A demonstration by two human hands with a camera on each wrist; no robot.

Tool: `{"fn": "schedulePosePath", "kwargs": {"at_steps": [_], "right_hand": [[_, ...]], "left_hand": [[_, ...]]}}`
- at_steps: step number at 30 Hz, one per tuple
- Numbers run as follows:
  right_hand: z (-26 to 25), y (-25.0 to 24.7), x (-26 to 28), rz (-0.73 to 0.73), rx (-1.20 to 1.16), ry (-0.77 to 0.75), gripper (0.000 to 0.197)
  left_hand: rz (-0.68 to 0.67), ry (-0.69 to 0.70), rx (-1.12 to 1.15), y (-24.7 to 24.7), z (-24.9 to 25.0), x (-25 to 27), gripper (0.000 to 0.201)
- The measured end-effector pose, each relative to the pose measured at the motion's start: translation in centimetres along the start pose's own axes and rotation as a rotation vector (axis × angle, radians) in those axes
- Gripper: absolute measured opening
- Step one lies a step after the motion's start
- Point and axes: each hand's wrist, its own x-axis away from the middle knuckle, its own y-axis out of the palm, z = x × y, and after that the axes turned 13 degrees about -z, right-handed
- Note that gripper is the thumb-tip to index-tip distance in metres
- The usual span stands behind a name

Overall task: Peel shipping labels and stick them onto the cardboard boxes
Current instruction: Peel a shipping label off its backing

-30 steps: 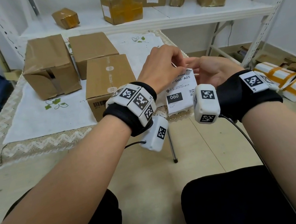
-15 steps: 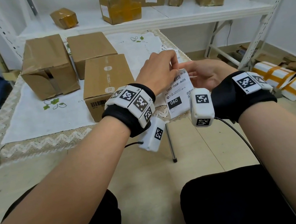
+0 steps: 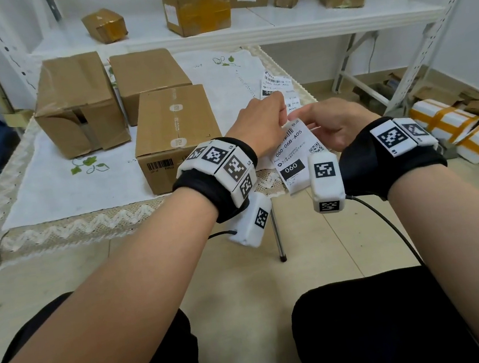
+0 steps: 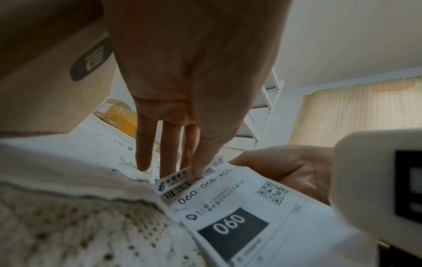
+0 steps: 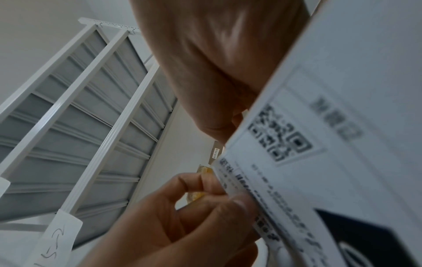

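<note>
We hold both forearms out over our lap, hands meeting just past the desk (image 3: 61, 201) edge. Our left hand (image 3: 261, 123) pinches the shipping label (image 3: 295, 155) at its top corner; our right hand (image 3: 331, 123) grips its 2 o'clock edge. Its long axis runs 12 to 6, print facing us. The nearest cardboard box (image 3: 176, 128) sits at 10 o'clock, spare labels (image 3: 276, 85) at 12.

Parcel packing room, cardboard boxes (image 3: 175, 135) on table, labelled parcels (image 3: 197, 8) on shelving (image 3: 288, 27)
</note>
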Motion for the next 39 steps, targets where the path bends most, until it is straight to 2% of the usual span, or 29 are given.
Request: {"fn": "schedulePosePath", "kwargs": {"at_steps": [2, 7, 10, 13, 16, 18, 24, 26, 30, 39], "right_hand": [[0.0, 0.1, 0.0, 0.035, 0.008, -0.026, 0.01], [-0.2, -0.1, -0.3, 0.083, 0.015, -0.049, 0.022], [-0.4, 0.5, 0.0, 0.053, 0.022, -0.015, 0.009], [-0.3, 0.9, 0.1, -0.032, 0.092, 0.073, 0.039], [-0.5, 1.3, 0.6, -0.105, 0.16, 0.091, 0.043], [-0.6, 1.3, 0.8, -0.133, 0.159, 0.088, 0.039], [-0.7, 1.0, 1.2, -0.17, 0.056, 0.093, 0.004], [-0.8, 0.8, 1.2, -0.15, 0.045, 0.08, 0.013], [-0.7, 0.9, 1.1, -0.085, 0.026, 0.047, 0.043], [-0.6, 0.8, 0.7, -0.006, -0.069, -0.038, 0.042]], "left_hand": [[-0.003, -0.017, 0.013, 0.0, -0.2, -0.1, 0.015], [0.024, -0.031, -0.005, 0.1, -0.6, -0.6, 0.012], [0.024, -0.033, -0.019, 0.4, -0.9, -0.8, 0.021], [0.024, -0.028, -0.04, 0.5, -0.9, -1.0, 0.021], [0.019, -0.016, -0.083, 0.4, -0.8, -0.9, 0.016], [-0.001, -0.007, -0.119, 0.4, -0.7, -1.0, 0.014], [-0.023, 0.002, -0.193, 0.6, -0.2, -0.7, 0.004], [-0.027, 0.013, -0.185, 0.6, -0.1, -0.5, 0.004], [-0.045, 0.021, -0.186, 0.5, 0.2, -0.2, 0.004], [-0.028, 0.046, -0.173, 0.4, 0.5, 0.1, 0.005]]}}
